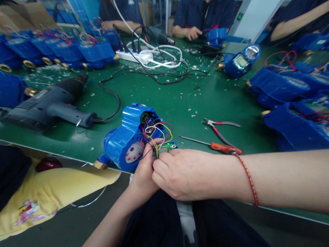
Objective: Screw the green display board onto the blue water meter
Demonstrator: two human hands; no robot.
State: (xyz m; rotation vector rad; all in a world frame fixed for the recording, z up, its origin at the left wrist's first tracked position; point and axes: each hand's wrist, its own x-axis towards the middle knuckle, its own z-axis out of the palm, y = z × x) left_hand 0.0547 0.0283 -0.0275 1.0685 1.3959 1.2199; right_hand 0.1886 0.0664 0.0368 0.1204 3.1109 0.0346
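A blue water meter housing [125, 137] lies at the near edge of the green table [180, 99], its lid off and coloured wires [156, 132] spilling out. The wires run to a small green circuit board [167, 147]. My left hand [145, 169] comes up from below and pinches the wires and the board's left edge. My right hand [185, 173] reaches in from the right, fingers closed on the board. A woven red bracelet sits on my right wrist.
A grey heat gun [48, 104] lies at the left, its black cord looping back. Pliers [218, 127] and an orange-handled screwdriver [221, 146] lie right of the meter. Rows of blue meters [64, 51] line both sides. A white power strip [131, 55] and other people's arms are at the far side.
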